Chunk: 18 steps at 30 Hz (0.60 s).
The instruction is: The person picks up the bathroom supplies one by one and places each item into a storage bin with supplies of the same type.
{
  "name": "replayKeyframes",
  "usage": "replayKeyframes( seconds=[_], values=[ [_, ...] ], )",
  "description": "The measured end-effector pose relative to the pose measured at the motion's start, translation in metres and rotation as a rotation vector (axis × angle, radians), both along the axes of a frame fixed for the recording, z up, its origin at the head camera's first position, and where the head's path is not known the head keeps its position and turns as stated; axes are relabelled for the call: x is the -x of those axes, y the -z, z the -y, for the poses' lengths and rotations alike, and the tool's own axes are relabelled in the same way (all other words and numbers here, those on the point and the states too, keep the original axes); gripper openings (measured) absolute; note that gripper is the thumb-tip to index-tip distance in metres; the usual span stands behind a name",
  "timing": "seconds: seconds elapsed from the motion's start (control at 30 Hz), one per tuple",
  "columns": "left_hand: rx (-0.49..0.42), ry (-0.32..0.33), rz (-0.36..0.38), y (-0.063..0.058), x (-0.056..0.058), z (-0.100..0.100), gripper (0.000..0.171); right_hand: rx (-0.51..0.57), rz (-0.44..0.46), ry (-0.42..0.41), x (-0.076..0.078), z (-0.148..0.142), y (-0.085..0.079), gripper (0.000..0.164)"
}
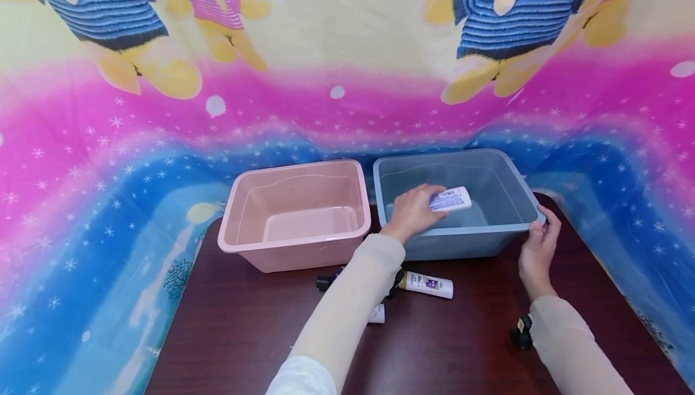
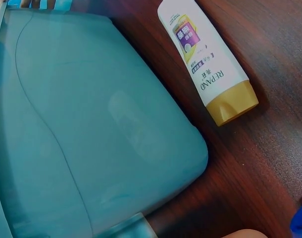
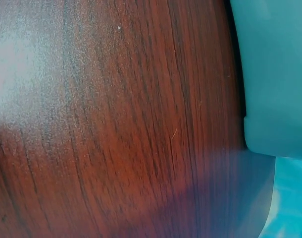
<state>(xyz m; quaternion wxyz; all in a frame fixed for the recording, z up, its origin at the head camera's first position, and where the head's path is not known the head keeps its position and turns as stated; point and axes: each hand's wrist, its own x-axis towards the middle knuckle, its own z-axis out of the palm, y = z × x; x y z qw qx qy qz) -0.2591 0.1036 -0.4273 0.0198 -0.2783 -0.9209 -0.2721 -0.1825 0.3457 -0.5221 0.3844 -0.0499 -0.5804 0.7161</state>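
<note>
My left hand (image 1: 415, 208) grips a white bottle (image 1: 450, 199) with blue print on its label, holding it over the blue-grey plastic bin (image 1: 461, 244). At that bin's right front corner, my right hand (image 1: 539, 253) holds the rim, fingers on top. On the table in front lies a white bottle with a gold cap (image 2: 232, 103), labelled REPAND. My left forearm partly covers a dark-capped bottle (image 1: 324, 282) and another white bottle (image 1: 377, 314). Only the bin's outer side and bare table show in the right wrist view.
A pink plastic bin (image 1: 301, 256) stands left of the blue-grey one, a narrow gap between their rims. Both sit toward the back of a dark wooden table (image 1: 228, 334). A patterned cloth (image 1: 353, 81) hangs behind and along the sides.
</note>
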Motion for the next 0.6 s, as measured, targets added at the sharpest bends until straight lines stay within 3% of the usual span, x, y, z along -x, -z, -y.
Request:
replayKeyframes(
  seconds=[0.3,0.6],
  values=[
    [0.017,0.007,0.018,-0.0005,-0.0013,0.0010,0.054,-0.015,0.026,0.010,-0.0002,-0.0001,0.0009,0.057],
    [-0.035,0.030,-0.003,-0.0039,-0.0007,0.0033,0.042,-0.005,0.011,0.002,-0.0008,-0.0002,0.0013,0.052]
  ],
)
